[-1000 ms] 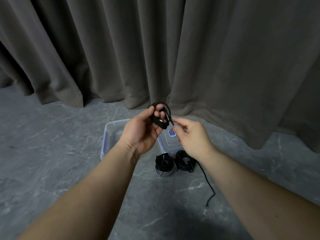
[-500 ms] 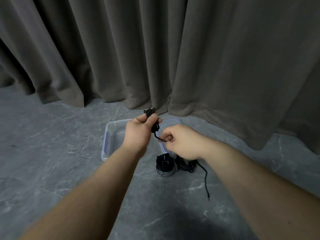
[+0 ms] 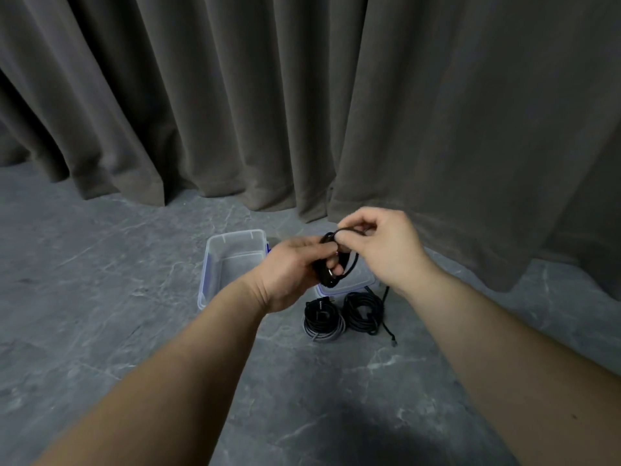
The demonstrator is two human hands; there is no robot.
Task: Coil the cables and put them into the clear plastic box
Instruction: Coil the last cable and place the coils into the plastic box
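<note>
left hand (image 3: 289, 270) grips the black cable coil (image 3: 331, 269) above the clear box (image 3: 232, 260) on the floor; right hand (image 3: 379, 250) pinches its loose end. risk: slack pinch lets loops unwind.

Three black cables show in all: one black cable bundle (image 3: 331, 267) held up between the hands, and two coiled black cables on the grey floor, the left coil (image 3: 322, 318) and the right coil (image 3: 364, 312) just beside each other. One clear plastic box (image 3: 215, 264) stands open, with one clear lid (image 3: 361, 282) beside it. Two bare hands show, the left hand (image 3: 290, 274) and the right hand (image 3: 386, 250).
</note>
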